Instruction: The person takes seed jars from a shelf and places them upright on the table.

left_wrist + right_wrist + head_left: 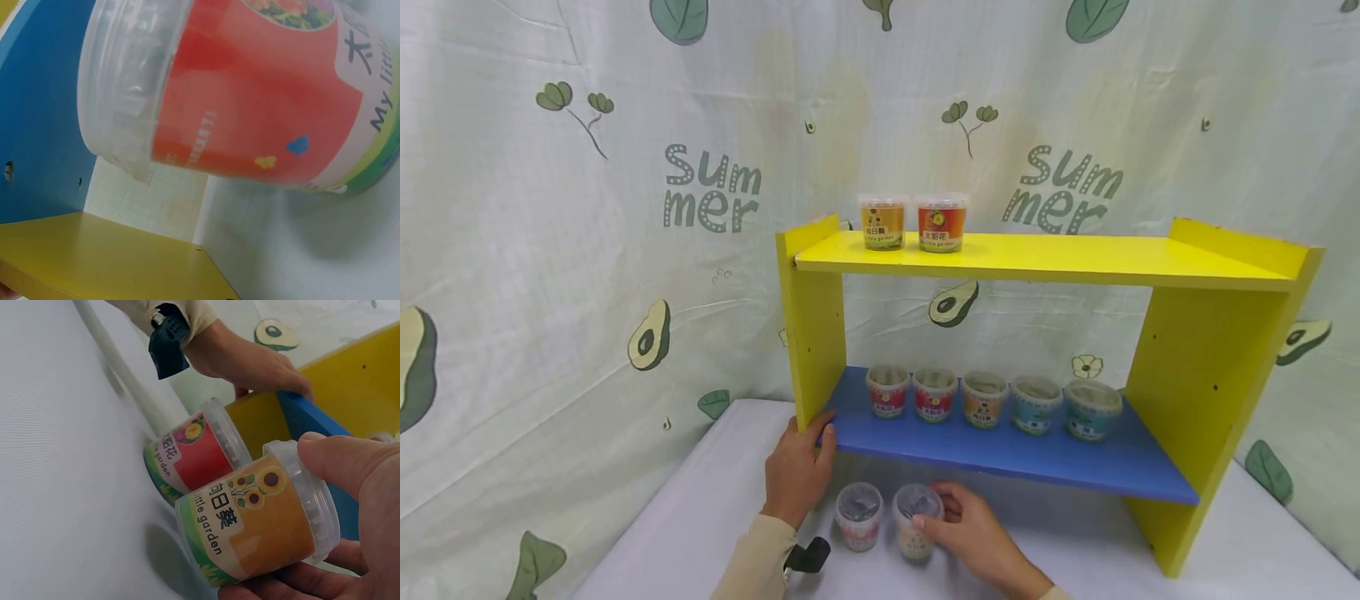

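Note:
My right hand (977, 533) holds a clear plastic cup with an orange sunflower label (914, 525), thumb at its rim and fingers around its far side. In the right wrist view this sunflower cup (256, 519) looks tilted, close to the tabletop. Just left of it stands a red-labelled plastic cup (859, 518), large in the left wrist view. My left hand (799, 468) grips the front left corner of the shelf, where the yellow side panel (812, 350) meets the blue board (925, 443). Some left fingers are hidden behind the panel.
On the blue board stands a row of several labelled cups (982, 402), red, orange and teal. Two more cups, one orange (883, 225) and one red (942, 225), sit on the yellow top board (1075, 254). A printed curtain (700, 100) hangs behind.

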Demonstrator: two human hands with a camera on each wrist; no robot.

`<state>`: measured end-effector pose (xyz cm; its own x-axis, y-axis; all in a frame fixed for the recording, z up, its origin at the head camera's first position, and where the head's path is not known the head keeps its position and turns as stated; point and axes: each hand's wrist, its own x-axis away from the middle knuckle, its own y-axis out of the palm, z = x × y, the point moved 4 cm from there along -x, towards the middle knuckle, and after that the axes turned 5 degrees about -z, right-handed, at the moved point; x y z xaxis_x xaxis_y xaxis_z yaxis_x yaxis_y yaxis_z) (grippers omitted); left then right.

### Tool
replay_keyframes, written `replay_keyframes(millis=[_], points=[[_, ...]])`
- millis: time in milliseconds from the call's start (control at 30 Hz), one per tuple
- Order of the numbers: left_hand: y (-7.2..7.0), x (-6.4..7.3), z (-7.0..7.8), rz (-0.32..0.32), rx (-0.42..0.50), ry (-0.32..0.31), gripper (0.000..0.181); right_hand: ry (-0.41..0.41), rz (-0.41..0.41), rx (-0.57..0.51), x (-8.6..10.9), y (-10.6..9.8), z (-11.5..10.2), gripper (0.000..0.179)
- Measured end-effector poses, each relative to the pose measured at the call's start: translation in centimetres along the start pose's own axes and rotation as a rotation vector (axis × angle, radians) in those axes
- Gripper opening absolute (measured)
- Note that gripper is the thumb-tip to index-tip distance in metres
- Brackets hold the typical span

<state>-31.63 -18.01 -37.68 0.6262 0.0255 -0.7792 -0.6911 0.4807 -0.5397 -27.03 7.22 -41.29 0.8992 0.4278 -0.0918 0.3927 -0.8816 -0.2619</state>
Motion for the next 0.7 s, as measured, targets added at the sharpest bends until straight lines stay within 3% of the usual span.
replay_keyframes(millis=[700], points=[[0.0, -0.1, -0.1, 0.003, -0.005, 0.011, 0.032, -0.039, 0.047, 0.019, -0.7, 0.6, 1.2, 0.063]])
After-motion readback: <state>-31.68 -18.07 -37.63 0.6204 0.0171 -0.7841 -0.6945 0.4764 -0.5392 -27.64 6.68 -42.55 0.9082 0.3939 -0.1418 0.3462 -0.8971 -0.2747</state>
